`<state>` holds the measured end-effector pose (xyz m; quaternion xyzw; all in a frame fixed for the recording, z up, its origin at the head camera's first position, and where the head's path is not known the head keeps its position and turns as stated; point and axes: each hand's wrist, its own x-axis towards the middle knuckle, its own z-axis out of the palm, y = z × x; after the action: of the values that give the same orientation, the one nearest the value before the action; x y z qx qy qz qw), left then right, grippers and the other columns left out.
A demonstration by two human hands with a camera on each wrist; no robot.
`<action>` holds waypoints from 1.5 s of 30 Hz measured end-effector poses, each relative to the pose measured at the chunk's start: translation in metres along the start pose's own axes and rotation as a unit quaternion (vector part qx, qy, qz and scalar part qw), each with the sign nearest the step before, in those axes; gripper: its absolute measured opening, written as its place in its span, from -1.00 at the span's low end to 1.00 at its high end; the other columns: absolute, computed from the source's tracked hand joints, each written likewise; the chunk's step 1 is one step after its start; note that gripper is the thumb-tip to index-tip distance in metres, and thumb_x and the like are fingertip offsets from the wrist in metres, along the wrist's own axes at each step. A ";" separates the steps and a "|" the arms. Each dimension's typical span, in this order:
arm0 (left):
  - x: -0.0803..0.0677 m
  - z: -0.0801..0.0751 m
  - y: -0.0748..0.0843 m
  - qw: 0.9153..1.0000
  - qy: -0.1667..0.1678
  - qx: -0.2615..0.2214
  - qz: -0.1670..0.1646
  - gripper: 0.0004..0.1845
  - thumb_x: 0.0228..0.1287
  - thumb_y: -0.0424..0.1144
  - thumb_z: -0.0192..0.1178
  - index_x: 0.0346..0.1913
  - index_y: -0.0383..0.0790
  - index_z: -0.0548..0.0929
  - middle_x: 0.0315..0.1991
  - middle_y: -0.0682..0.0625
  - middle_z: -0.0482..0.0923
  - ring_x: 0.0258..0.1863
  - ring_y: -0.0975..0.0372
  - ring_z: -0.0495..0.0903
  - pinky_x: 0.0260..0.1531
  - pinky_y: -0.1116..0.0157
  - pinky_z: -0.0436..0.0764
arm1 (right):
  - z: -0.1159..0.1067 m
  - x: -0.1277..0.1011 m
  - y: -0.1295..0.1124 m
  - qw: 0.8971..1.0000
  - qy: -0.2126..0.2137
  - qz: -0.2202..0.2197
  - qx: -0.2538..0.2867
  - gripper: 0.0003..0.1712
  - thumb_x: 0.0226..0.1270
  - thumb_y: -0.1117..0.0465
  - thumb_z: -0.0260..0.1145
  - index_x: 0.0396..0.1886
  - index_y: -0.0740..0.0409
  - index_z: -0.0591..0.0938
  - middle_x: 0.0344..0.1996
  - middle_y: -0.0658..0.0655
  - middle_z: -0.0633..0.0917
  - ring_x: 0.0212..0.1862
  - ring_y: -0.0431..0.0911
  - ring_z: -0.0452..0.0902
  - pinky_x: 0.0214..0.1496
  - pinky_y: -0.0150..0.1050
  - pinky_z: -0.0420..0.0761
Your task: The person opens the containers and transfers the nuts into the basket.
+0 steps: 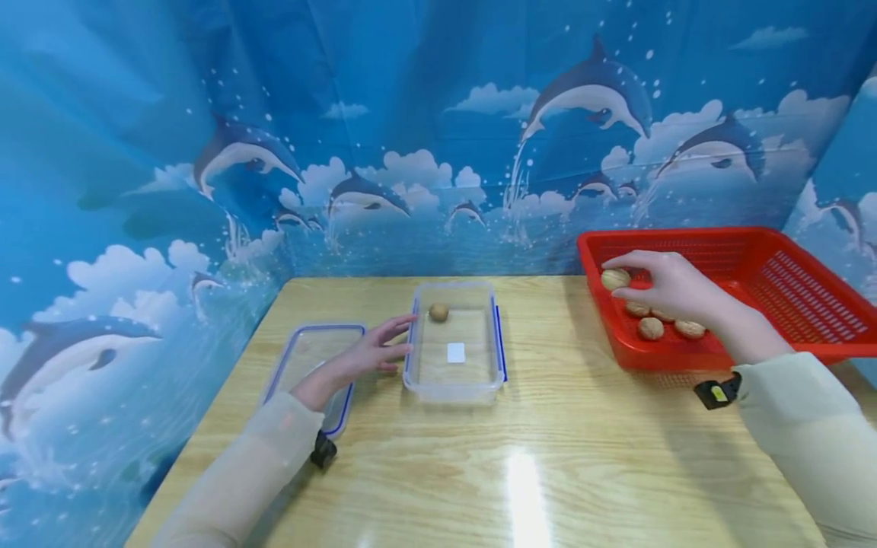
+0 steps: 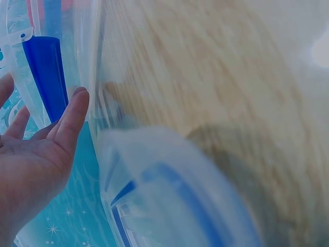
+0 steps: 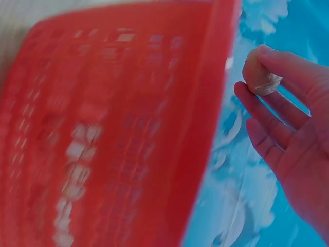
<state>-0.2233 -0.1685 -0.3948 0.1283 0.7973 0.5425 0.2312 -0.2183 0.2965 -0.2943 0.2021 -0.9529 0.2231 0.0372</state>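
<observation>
My right hand point(image 1: 658, 285) pinches a walnut point(image 1: 614, 278) at its fingertips over the left end of the red basket point(image 1: 788, 304); the wrist view shows the same walnut point(image 3: 260, 78) held beside the basket's rim point(image 3: 216, 103). Three more walnuts point(image 1: 651, 328) lie in the basket. A clear plastic container point(image 1: 455, 384) stands mid-table with one walnut point(image 1: 438, 312) inside at its far end. My left hand point(image 1: 377, 352) rests with straight fingers against the container's left wall point(image 2: 87, 77), holding nothing.
The container's clear lid with blue trim point(image 1: 301, 358) lies flat on the wooden table point(image 1: 548, 472) under my left forearm. A blue dolphin-print curtain point(image 1: 411, 137) closes off the back and both sides.
</observation>
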 end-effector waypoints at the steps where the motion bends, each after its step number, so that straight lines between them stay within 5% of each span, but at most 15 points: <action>1: 0.000 0.000 0.000 1.000 0.000 -0.001 -0.001 -0.37 0.49 -0.19 0.05 0.53 -0.02 0.11 0.53 -0.15 -0.04 0.41 -0.10 0.15 0.14 -0.08 0.47 | -0.001 -0.003 0.005 1.000 0.003 0.004 -0.003 -0.45 0.20 0.29 0.44 0.21 0.21 0.55 0.10 0.30 0.58 0.07 0.18 0.44 0.02 0.21 0.52; 8: -0.001 -0.002 0.000 1.000 -0.009 -0.006 0.002 -0.36 0.50 -0.20 0.05 0.53 -0.05 0.10 0.53 -0.15 -0.05 0.42 -0.10 0.11 0.15 -0.09 0.45 | -0.008 -0.018 0.040 0.999 0.020 0.034 -0.035 -0.47 0.20 0.34 0.42 0.18 0.31 0.54 -0.03 0.35 0.61 -0.11 0.15 0.52 -0.16 0.12 0.60; 25: 0.000 -0.002 -0.003 1.000 -0.009 -0.005 0.001 -0.37 0.50 -0.22 0.03 0.53 -0.04 0.09 0.53 -0.16 -0.05 0.43 -0.10 0.10 0.15 -0.07 0.46 | -0.011 -0.020 0.118 0.991 -0.029 0.127 -0.016 -0.44 0.28 0.25 0.38 0.19 0.45 0.45 0.00 0.56 0.50 -0.07 0.33 0.42 -0.19 0.18 0.56; 29: 0.000 -0.002 -0.003 1.000 -0.011 -0.009 0.004 -0.37 0.50 -0.21 0.03 0.53 -0.06 0.09 0.53 -0.16 -0.06 0.42 -0.10 0.10 0.15 -0.07 0.46 | -0.007 -0.019 0.128 0.990 -0.041 0.134 -0.013 -0.48 0.26 0.32 0.37 0.16 0.45 0.47 0.04 0.60 0.45 -0.14 0.29 0.44 -0.33 0.02 0.58; 45: 0.003 -0.001 -0.002 1.000 0.001 0.000 -0.001 -0.38 0.49 -0.20 0.05 0.52 -0.01 0.13 0.53 -0.13 -0.03 0.42 -0.07 0.12 0.13 -0.06 0.48 | 0.004 -0.025 0.151 0.983 -0.078 0.163 0.016 -0.48 0.28 0.34 0.33 0.16 0.53 0.45 -0.13 0.54 0.55 -0.28 0.12 0.47 -0.34 -0.07 0.59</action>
<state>-0.2265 -0.1687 -0.3971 0.1270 0.7978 0.5420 0.2313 -0.2557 0.4271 -0.3642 0.0614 -0.9694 0.2247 -0.0777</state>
